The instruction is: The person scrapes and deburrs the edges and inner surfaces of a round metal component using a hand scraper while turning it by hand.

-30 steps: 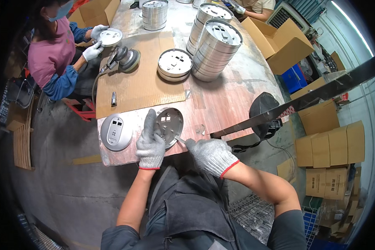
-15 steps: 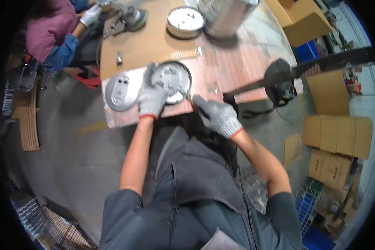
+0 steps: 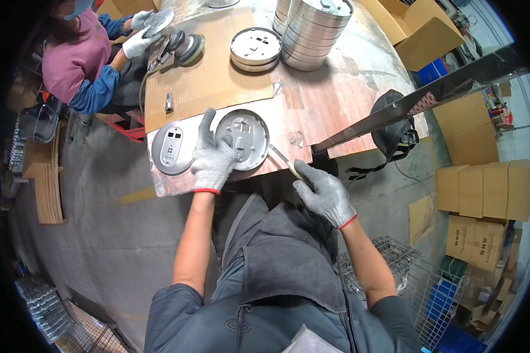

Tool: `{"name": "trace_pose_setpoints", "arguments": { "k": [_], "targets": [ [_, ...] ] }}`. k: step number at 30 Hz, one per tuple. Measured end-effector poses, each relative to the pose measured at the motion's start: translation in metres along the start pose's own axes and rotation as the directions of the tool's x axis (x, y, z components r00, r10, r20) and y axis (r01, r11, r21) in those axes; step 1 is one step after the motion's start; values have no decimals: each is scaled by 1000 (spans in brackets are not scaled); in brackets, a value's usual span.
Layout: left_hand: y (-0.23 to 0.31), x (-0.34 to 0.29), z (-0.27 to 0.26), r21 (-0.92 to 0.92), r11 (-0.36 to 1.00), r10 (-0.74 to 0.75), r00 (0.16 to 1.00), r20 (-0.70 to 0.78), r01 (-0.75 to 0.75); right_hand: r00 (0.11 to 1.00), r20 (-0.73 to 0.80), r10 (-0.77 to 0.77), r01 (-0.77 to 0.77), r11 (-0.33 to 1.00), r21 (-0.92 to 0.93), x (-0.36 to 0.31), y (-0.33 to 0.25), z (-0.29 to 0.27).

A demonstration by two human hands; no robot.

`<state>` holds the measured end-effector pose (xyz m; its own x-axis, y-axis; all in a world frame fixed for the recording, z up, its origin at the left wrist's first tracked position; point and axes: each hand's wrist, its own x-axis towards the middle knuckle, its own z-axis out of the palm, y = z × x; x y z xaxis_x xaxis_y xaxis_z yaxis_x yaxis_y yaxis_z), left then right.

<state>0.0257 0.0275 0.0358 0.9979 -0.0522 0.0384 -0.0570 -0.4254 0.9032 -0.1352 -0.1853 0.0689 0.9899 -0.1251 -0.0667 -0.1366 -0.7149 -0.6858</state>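
Observation:
A round grey metal housing [image 3: 254,154] lies with its hollow side up near the table's front edge. My left hand [image 3: 214,165], in a grey glove with a red cuff, rests at its left side. The thumb reaches over the rim and the forefinger points away, fingers spread. My gloved right hand [image 3: 325,194] is closed around a slim hand tool [image 3: 282,157] with a flat grey blade and a pale handle. Its tip is beside the housing's right rim, apparently just off it. Left of my left hand lies a silver round cover [image 3: 172,154] with an oval panel and small square openings.
Stacked metal rings [image 3: 313,41] and a round housing [image 3: 255,47] stand farther back. On the cardboard sheet [image 3: 229,76] are a sander [image 3: 188,48] and a small metal fitting [image 3: 169,102]. A dark bar [image 3: 418,97] crosses at right. Across the corner, a co-worker's gloved hands [image 3: 140,41] hold a disc.
My right hand has drawn the tool back from inside the housing to outside its right rim. The view has shifted, and the co-worker's disc now shows.

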Motion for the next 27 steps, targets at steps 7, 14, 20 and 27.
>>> {"name": "trace_pose_setpoints", "arguments": {
  "k": [7,14,20,27],
  "targets": [
    [12,31,-44,-45,998,-28,950,311,45,985,-15,172,-162,949,272,-17,9,6],
    [33,25,-35,4,999,-51,945,325,52,1000,12,27,-28,998,48,-3,3,0],
    [20,0,1,-372,928,67,992,111,-21,995,99,7,16,973,-228,14,2,-5],
    [-11,-21,38,-115,892,440,898,2,-437,992,126,-5,44,950,-310,22,-14,-20]
  ]
}}
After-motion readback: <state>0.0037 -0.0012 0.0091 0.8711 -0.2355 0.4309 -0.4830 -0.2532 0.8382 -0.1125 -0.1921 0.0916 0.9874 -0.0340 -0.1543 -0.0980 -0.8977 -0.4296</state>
